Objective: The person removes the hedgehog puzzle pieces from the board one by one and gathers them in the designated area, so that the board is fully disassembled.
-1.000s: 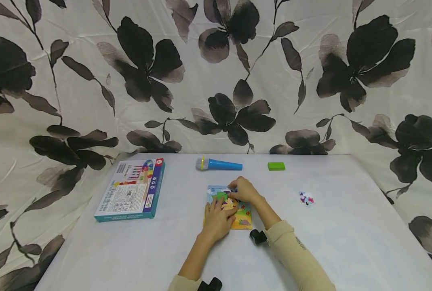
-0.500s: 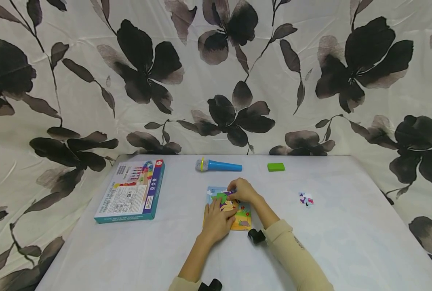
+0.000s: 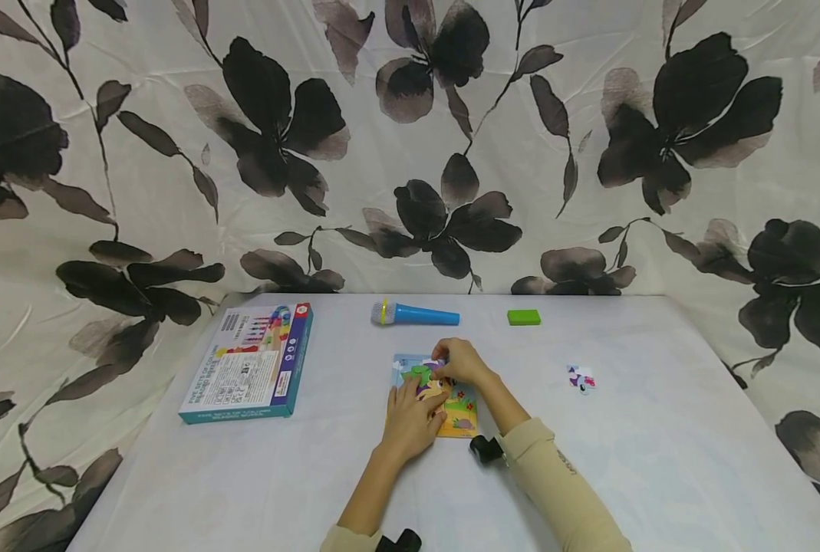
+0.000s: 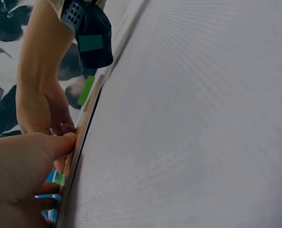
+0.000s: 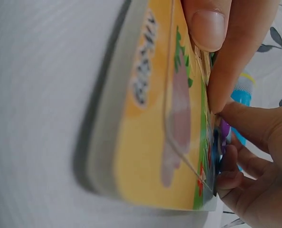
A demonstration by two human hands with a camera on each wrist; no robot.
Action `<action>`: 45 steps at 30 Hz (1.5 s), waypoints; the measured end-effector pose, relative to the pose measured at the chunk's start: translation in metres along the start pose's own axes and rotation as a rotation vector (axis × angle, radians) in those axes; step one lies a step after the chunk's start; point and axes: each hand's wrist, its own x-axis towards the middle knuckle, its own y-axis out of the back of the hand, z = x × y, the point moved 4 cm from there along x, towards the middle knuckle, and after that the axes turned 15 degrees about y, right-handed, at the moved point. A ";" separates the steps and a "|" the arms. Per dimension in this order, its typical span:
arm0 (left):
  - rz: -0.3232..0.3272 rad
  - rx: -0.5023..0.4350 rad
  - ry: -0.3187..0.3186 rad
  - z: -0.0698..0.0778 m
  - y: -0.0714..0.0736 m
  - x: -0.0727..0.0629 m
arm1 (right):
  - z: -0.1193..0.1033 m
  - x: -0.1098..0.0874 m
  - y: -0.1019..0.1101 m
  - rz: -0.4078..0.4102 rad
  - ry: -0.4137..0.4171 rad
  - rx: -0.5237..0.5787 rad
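A colourful picture puzzle board (image 3: pixel 463 423) lies flat on the white table, printed in yellow, green and blue. My left hand (image 3: pixel 410 422) rests across its left and lower part, fingers stretched over the picture. At the upper right of the board my right hand (image 3: pixel 463 362) bends its fingers down to the picture. In the right wrist view, a dark blue and purple puzzle piece (image 5: pixel 218 147) shows between the thumb and fingers of the right hand (image 5: pixel 255 161), close to the left fingertips. The hands cover much of the picture. One loose puzzle piece (image 3: pixel 581 379) lies apart, further right.
A flat boxed set (image 3: pixel 247 364) lies to the left. Behind the board is a blue toy microphone (image 3: pixel 423 314), and a green block (image 3: pixel 524 317) sits right of it near the back edge. Floral cloth (image 3: pixel 423 153) hangs behind the table.
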 end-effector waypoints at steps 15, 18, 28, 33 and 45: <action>0.052 -0.097 -0.008 -0.005 0.003 0.000 | 0.002 -0.001 -0.001 0.031 -0.018 0.019; 0.058 -0.098 -0.012 -0.005 0.002 0.000 | 0.002 -0.002 -0.002 0.049 0.002 0.037; 0.086 -0.082 -0.033 -0.006 0.002 0.000 | 0.002 -0.009 0.003 0.042 0.108 0.142; 0.069 -0.085 -0.023 -0.007 0.003 0.001 | 0.001 -0.011 0.002 0.030 0.112 0.156; 0.053 -0.093 0.002 -0.007 0.003 0.002 | 0.008 -0.020 0.018 0.204 0.053 0.217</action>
